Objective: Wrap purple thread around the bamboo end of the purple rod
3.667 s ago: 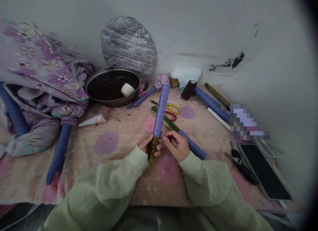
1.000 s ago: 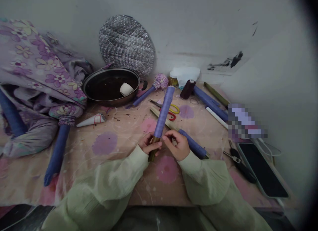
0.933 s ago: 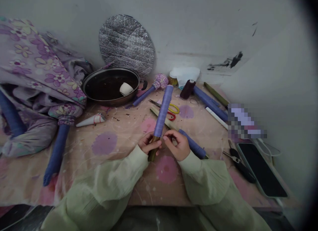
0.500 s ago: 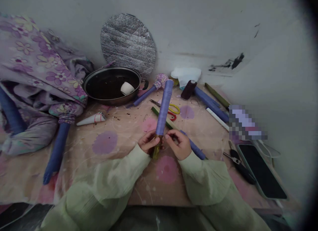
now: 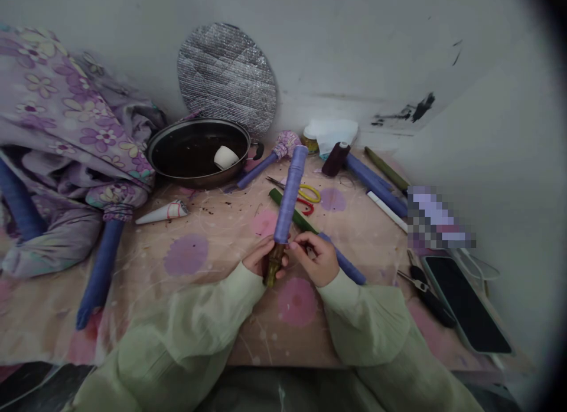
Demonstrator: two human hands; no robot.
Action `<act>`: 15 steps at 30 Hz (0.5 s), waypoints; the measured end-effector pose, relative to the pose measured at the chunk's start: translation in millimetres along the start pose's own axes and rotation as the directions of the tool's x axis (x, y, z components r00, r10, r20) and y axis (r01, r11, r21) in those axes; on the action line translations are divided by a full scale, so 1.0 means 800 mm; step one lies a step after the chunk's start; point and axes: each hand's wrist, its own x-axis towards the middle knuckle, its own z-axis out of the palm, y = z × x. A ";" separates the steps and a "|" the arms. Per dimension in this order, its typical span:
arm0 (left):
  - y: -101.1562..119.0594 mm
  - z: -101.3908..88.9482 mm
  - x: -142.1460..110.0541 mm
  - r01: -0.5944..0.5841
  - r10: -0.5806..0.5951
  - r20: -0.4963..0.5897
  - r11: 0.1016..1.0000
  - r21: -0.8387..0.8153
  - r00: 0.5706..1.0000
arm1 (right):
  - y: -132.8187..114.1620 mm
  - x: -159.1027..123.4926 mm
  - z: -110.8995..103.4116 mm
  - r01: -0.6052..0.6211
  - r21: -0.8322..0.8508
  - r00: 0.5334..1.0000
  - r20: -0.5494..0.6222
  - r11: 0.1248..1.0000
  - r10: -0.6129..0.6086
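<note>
My left hand is closed around the lower, brown-green end of a bamboo-like stick, which leans up and slightly right. Most of its length is wrapped in purple-blue material. Close on the right, my right hand has thumb and forefinger pressed together in a pinch beside the lower edge of the wrapping. Whatever lies between those fingertips is too small to make out. Behind the stick lie scissors with yellow and red handles and a green stick. A blue-wrapped stick rests past my right hand.
At the back left, a black pan holds a white cup. A dark thread spool stands near the wall. On the right are a phone and a black-handled tool. Floral cloth fills the left side.
The wrapped stick's lower end has shifted slightly left and turned, with more of its brown end showing. My left hand's fingers have changed position around it; my right hand keeps its pinch.
</note>
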 end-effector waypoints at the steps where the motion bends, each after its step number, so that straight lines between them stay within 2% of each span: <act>1: 0.000 0.001 -0.001 0.002 -0.002 -0.008 1.000 0.025 1.000 | 0.000 0.000 0.000 0.012 -0.004 1.000 0.000 1.000 -0.012; 4: -0.001 0.000 -0.003 0.000 0.000 0.003 0.992 0.129 1.000 | 0.000 0.001 0.000 0.031 -0.017 0.999 -0.011 0.999 -0.032; 7: -0.005 -0.002 -0.004 -0.078 0.080 -0.004 0.981 0.179 0.997 | 0.001 0.001 -0.002 0.028 -0.015 0.999 -0.024 1.000 -0.028; 11: -0.010 -0.005 0.000 -0.161 0.167 -0.029 0.974 0.158 0.985 | 0.002 0.001 -0.003 -0.002 0.007 1.000 -0.003 1.000 0.002; 15: -0.015 -0.010 0.008 -0.149 0.149 0.006 0.987 0.066 0.989 | 0.004 0.000 -0.004 -0.031 0.018 1.000 -0.003 0.999 0.031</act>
